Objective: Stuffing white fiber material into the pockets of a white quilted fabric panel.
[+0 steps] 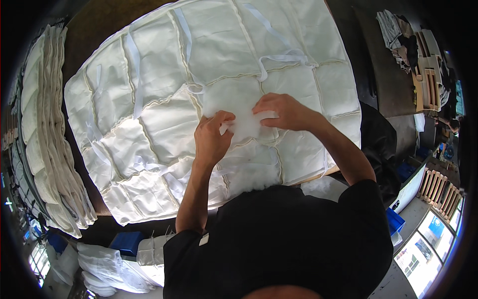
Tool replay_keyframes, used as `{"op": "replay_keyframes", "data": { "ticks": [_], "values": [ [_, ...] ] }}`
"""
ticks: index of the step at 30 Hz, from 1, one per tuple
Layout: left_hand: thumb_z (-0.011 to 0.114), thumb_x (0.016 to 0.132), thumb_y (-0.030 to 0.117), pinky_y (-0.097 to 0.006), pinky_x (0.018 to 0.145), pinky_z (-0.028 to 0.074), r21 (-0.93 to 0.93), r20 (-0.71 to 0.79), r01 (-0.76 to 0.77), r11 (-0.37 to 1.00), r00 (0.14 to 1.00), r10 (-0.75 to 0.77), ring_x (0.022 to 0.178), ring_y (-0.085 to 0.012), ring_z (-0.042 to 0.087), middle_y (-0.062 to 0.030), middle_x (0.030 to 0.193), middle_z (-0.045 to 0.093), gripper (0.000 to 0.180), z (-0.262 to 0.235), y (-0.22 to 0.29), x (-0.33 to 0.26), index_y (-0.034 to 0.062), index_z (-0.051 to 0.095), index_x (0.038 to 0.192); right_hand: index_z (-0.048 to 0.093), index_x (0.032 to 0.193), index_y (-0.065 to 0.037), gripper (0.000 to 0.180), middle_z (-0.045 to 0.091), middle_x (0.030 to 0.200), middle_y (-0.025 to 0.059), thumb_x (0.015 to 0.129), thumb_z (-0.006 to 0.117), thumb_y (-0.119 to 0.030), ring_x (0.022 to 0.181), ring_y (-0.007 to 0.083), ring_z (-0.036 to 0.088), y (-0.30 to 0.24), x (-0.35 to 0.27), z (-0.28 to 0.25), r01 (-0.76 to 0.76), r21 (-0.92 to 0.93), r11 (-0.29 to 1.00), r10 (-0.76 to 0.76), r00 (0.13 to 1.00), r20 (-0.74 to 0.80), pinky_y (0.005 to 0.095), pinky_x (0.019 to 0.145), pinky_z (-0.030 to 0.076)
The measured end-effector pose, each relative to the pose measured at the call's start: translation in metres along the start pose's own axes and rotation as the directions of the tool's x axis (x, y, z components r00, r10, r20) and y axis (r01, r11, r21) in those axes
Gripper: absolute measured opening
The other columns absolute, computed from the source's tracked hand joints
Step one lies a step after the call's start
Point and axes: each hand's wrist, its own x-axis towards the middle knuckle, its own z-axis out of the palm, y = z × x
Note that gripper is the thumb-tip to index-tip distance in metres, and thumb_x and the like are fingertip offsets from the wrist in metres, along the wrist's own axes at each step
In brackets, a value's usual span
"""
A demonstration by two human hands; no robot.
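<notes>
A large white quilted cover, sewn into square pockets with white ribbon ties, lies spread on a dark wooden table. My left hand pinches a tuft of white fluffy filling at the edge of a middle pocket. My right hand presses down on the same filling and the fabric just to its right. More loose filling bulges near my chest, at the cover's near edge.
A stack of folded white quilted pieces runs along the table's left side. White bundles and a blue bin sit below left. Wooden racks and piled cloth stand to the right.
</notes>
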Motion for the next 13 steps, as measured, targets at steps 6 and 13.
{"op": "replay_keyframes", "data": {
  "ticks": [6, 13],
  "values": [
    [0.076, 0.076, 0.004, -0.04, 0.089, 0.049, -0.041, 0.111, -0.197, 0.98, 0.973, 0.2, 0.092, -0.0272, 0.066, -0.0046, 0.089, 0.073, 0.02, -0.01, 0.002, 0.005, 0.0082, 0.067, 0.093, 0.071, 0.108, -0.003, 0.034, 0.072, 0.103, 0.0138, 0.074, 0.071, -0.003, 0.097, 0.0334, 0.068, 0.035, 0.079, 0.03, -0.052, -0.208, 0.977, 0.129, 0.919, 0.373, 0.0401, 0.081, 0.054],
    [0.078, 0.082, 0.014, -0.036, 0.092, 0.05, -0.189, 0.146, 0.222, 0.957, 0.97, -0.196, 0.107, -0.0239, 0.069, -0.0121, 0.098, 0.073, 0.02, -0.007, 0.004, 0.008, 0.0042, 0.065, 0.093, 0.07, 0.116, -0.007, 0.043, 0.071, 0.11, 0.0194, 0.074, 0.074, -0.017, 0.102, 0.0349, 0.068, 0.029, 0.108, 0.005, -0.06, -0.174, 0.983, 0.164, 0.711, 0.683, 0.0413, 0.083, 0.054]
  ]
}}
